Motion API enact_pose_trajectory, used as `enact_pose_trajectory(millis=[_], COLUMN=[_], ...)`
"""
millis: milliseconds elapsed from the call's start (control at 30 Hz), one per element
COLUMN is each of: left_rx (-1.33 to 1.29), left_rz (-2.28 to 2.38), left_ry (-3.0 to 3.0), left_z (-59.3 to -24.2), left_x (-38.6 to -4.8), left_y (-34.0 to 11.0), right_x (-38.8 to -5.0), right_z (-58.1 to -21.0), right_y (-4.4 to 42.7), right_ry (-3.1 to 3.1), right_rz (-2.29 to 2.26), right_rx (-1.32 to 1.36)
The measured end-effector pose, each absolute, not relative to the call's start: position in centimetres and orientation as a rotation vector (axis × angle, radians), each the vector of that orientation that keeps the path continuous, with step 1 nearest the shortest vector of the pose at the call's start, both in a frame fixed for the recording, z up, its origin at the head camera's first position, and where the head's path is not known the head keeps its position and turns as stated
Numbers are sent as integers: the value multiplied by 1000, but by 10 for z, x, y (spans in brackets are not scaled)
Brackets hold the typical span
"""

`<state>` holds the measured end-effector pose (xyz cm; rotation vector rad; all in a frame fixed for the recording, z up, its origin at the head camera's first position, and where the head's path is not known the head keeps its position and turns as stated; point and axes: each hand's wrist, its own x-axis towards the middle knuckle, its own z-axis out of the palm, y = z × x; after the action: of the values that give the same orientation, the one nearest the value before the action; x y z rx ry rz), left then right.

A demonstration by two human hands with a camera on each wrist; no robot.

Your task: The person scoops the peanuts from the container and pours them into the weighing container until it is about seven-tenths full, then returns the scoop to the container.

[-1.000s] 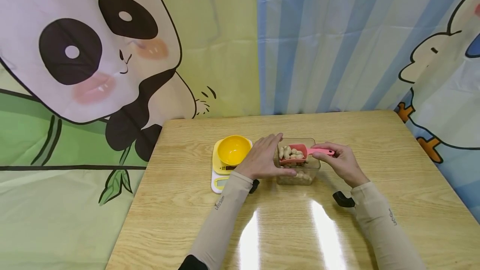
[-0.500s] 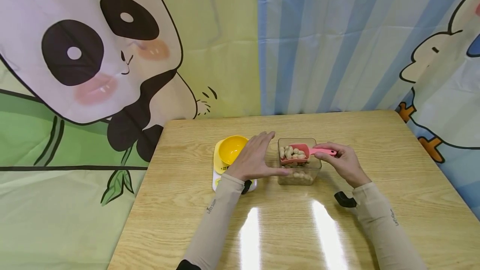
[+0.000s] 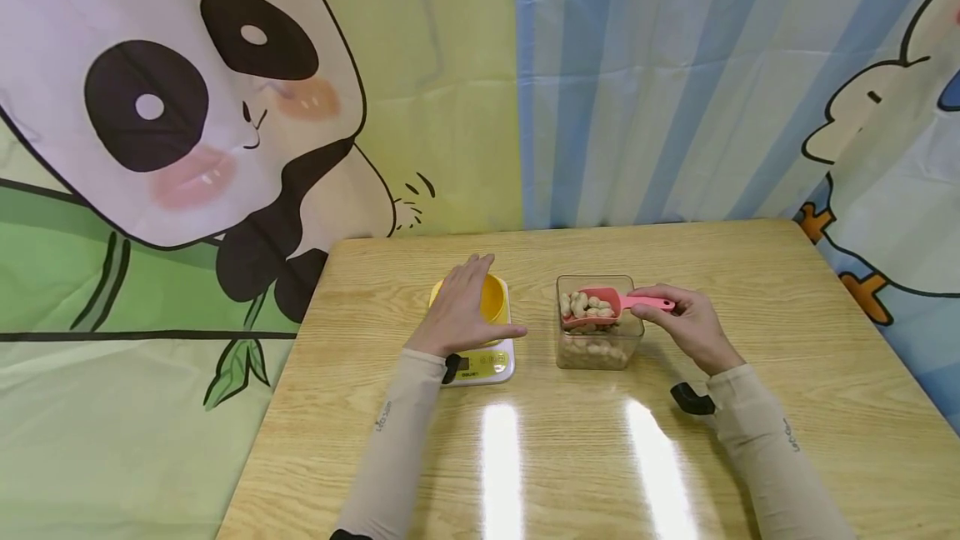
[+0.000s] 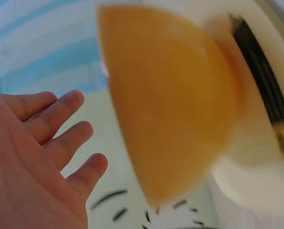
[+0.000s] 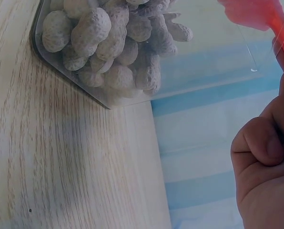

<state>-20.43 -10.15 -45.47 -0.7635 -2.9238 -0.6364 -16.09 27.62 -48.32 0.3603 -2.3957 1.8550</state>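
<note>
- The left hand (image 3: 459, 312) is hovering over the yellow bowl (image 3: 492, 300), fingers extended and grasping nothing; the left wrist view is showing a gap between its fingers and the bowl, while its thumb is lying outside that view.
- The bowl is resting on the kitchen scale (image 3: 491, 363); in the head view the hand is hiding the bowl's left part, and in the left wrist view the bowl is appearing blurred.
- The hand and a black wrist fitting (image 3: 452, 367) are covering part of the scale; its display reading is remaining illegible.
- The right hand (image 3: 688, 325) is pinching the handle of the pink scoop (image 3: 618, 302); the right wrist view is cutting off both.
- The scoop is sitting inside the clear container (image 3: 637, 346), bearing peanuts (image 3: 582, 304); its underside contact is staying hidden.
- More peanuts are showing through the container wall; the right wrist frame is cropping the container's upper portion.
- Both sleeves (image 3: 390, 440) are running out of the head view's lower edge.
</note>
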Motion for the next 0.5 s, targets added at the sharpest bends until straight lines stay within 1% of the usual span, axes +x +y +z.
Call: enact_pose_trajectory(millis=[67,267,500], left_rx=[-724,-613,-549], left_rz=[-626,-644,-685], left_ry=[-2917,-2920,-2982], left_z=[-457,-468,-478], left_x=[-206,-210,-209], left_y=[-111,-137,-151], right_x=[-165,-165,-163], right_z=[-490,-490,-491], right_y=[279,279,281], right_ry=[-2392,-2380,-2358], right_rz=[1859,1883,1903], right_rx=[347,371,365])
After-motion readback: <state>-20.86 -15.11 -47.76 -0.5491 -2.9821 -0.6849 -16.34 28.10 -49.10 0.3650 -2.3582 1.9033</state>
